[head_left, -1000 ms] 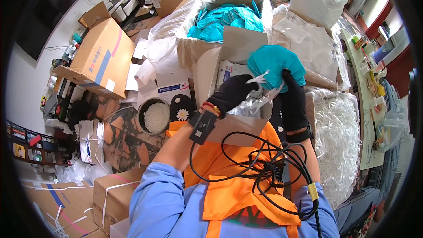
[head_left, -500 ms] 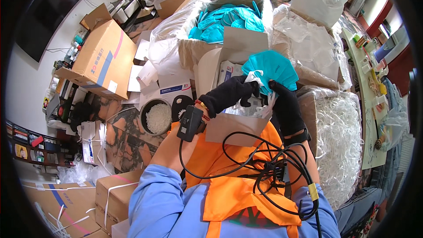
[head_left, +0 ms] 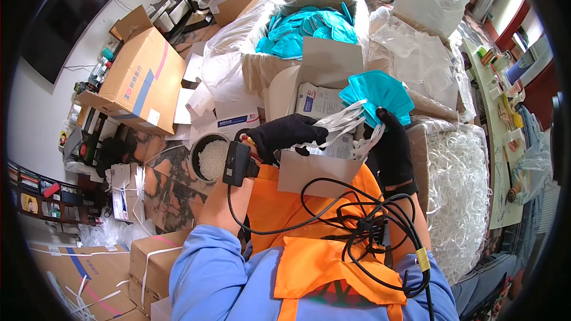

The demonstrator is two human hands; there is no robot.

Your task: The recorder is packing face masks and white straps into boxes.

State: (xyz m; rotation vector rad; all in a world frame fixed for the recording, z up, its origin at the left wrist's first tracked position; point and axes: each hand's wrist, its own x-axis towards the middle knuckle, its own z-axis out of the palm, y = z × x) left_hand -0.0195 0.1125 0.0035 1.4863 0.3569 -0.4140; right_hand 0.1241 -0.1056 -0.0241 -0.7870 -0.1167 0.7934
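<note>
My right hand (head_left: pixel 391 148), in a black glove, pinches a fanned stack of teal folded face masks (head_left: pixel 380 96) over an open white carton (head_left: pixel 319 170). White ear loops (head_left: pixel 340 120) run from the masks toward the left. Their far ends are gripped by my left hand (head_left: pixel 291 134), also black-gloved, and the loops look drawn out between the two hands. Packed inside the carton are white printed packets (head_left: pixel 318 100). Some of them are hidden behind the loops and my hands.
Beyond the carton stands a plastic-lined box heaped with teal masks (head_left: pixel 312 27). To the right a box is filled with white straps (head_left: pixel 455 196). A dark bowl of white pellets (head_left: pixel 213 159) and a large cardboard box (head_left: pixel 143 77) are at left. Black cables (head_left: pixel 380 220) hang over my lap.
My left hand has moved left and slightly down, away from the masks, drawing the white ear loops out straight. My right hand and the masks have shifted slightly right.
</note>
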